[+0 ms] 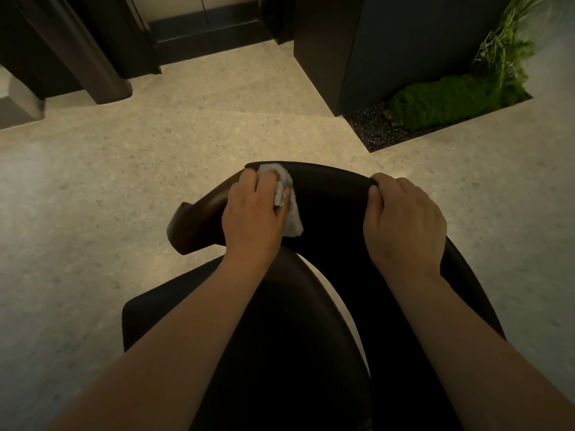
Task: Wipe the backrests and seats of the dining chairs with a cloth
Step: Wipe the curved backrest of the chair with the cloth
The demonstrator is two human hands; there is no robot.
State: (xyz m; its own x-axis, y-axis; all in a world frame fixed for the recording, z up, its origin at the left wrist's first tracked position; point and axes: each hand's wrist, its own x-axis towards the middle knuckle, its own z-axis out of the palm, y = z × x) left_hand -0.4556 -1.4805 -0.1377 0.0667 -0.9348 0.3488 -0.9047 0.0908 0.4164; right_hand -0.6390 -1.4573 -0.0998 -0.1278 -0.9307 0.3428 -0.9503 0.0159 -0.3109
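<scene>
A dark dining chair stands right below me, its curved backrest (329, 194) arching across the middle of the view and its dark seat (280, 331) nearer to me. My left hand (253, 213) grips a pale grey cloth (291, 213) and holds it against the left part of the backrest's top edge. My right hand (404, 222) curls over the backrest's top rim on the right, holding the chair. The armrest end (186, 225) sticks out to the left of my left hand.
Speckled beige floor (124, 181) surrounds the chair. A sunken planter with green moss and grasses (451, 101) lies at the far right beside a dark wall panel (404, 48). Dark furniture legs (99, 73) and a dark doorway base stand at the far left.
</scene>
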